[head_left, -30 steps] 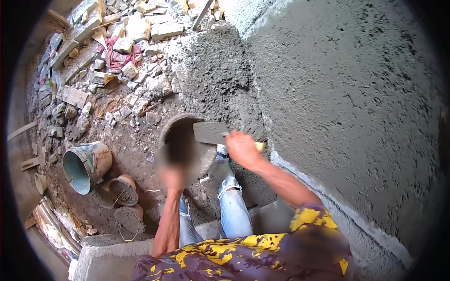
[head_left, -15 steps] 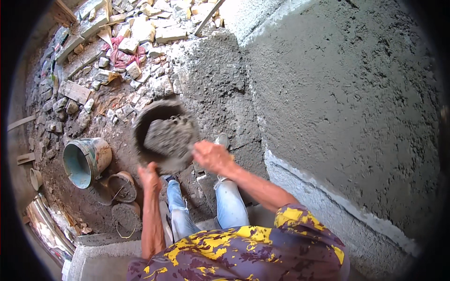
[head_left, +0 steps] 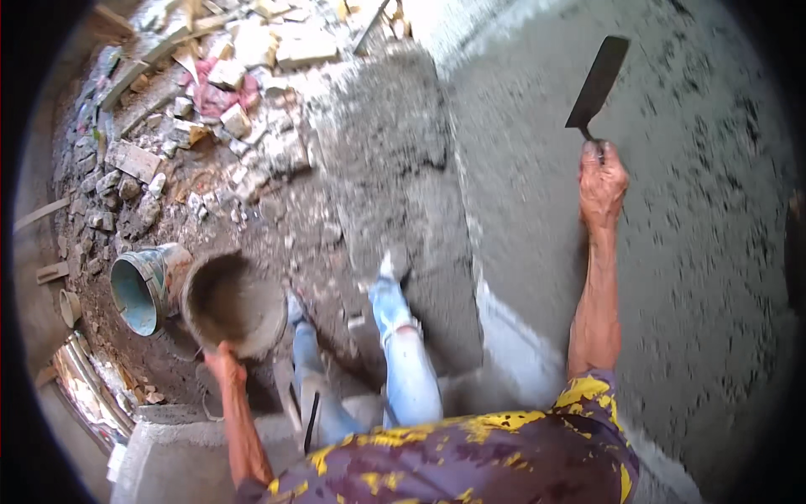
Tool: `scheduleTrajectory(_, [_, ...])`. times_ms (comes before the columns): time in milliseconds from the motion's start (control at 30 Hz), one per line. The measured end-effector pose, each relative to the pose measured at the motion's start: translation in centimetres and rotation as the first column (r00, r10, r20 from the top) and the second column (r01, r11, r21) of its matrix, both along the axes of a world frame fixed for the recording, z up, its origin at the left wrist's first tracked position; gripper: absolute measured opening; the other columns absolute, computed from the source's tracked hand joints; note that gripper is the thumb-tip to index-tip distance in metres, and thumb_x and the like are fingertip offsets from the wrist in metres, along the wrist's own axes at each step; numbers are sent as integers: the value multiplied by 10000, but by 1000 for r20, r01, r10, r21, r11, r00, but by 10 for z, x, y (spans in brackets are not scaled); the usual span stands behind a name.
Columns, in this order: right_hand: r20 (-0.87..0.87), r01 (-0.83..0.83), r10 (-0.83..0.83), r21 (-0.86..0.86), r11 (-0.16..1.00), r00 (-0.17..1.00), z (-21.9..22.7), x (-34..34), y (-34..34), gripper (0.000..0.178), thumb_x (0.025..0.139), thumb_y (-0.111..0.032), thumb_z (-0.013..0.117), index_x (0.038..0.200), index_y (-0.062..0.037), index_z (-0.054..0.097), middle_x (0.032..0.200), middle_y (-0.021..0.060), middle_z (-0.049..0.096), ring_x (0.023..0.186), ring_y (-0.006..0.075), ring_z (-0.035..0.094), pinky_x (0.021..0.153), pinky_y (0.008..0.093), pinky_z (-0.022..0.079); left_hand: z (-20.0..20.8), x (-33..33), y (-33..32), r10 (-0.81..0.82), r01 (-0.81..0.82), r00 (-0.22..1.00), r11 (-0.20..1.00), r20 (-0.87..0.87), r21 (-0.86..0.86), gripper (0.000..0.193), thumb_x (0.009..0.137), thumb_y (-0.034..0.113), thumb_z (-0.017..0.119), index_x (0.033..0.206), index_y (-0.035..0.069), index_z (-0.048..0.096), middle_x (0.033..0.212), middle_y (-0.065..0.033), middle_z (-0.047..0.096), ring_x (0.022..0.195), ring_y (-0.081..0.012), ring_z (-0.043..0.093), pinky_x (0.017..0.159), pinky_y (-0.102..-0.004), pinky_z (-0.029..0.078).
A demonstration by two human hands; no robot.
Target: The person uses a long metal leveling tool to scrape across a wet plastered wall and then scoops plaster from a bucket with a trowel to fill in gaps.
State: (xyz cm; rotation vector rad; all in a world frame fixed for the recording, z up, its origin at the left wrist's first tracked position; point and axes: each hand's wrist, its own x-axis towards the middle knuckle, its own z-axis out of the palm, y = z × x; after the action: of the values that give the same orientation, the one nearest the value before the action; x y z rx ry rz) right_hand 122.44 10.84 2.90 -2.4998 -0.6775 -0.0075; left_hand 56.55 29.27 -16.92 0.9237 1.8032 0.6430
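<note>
My left hand [head_left: 225, 366] is closed on the near rim of a round, mortar-caked bucket [head_left: 267, 317], which tilts so that its grey inside shows. Raised far out to the right, my right hand [head_left: 603, 183] wraps round the handle of a trowel [head_left: 599, 82]. The trowel's long, flat blade points up and away, with no lump of mortar visible on it. Behind blade and forearm spreads the wall [head_left: 697, 252], coated in rough wet grey mortar. Whether the blade touches the wall I cannot tell.
A pale blue-lined bucket [head_left: 137, 294] lies tipped left of the mortar bucket. Broken bricks and rubble [head_left: 126, 189] cover the far left, with a red cloth [head_left: 220, 94] among them. A concrete ledge [head_left: 411, 197] runs along the wall's foot, beside my legs.
My right hand has swung from the bucket up and right across the wall with the trowel. My left hand and the bucket have shifted left and nearer; the mortar heap seen inside no longer shows.
</note>
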Motion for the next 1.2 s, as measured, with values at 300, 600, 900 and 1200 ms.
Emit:
scheduleTrajectory(300, [-334,-638,549,-496,589,766,-68,-247,26,135,779,-152,537,842,-69,623,849,150,610,756,319,619,647,427,505,9,105,-42,-376,382,911,924,167,-6,289,695,-11,521,983,2,536,755,-25,545,632,-116,491,554,-262,417])
scheduleTrajectory(600, [-396,-659,535,-328,677,746,-109,-348,23,184,817,-195,541,817,-13,569,764,166,609,640,314,626,551,436,522,67,100,-30,-482,484,865,875,139,19,221,704,99,540,878,-27,487,648,10,409,547,-90,358,456,-284,318])
scheduleTrajectory(900, [-553,-745,686,165,646,473,-31,-422,73,294,900,-298,439,832,-24,525,783,146,582,770,301,606,707,432,518,111,-5,-6,-196,211,897,977,396,5,400,760,74,626,1135,52,489,870,-19,560,755,-136,538,706,-278,453])
scheduleTrajectory(1200, [-476,-358,814,735,576,332,-173,-180,-40,235,900,-256,517,941,-51,623,862,57,609,714,173,578,625,329,500,84,-60,-18,-80,73,992,995,101,74,428,665,10,558,1089,23,507,940,-62,578,806,-189,556,706,-326,481])
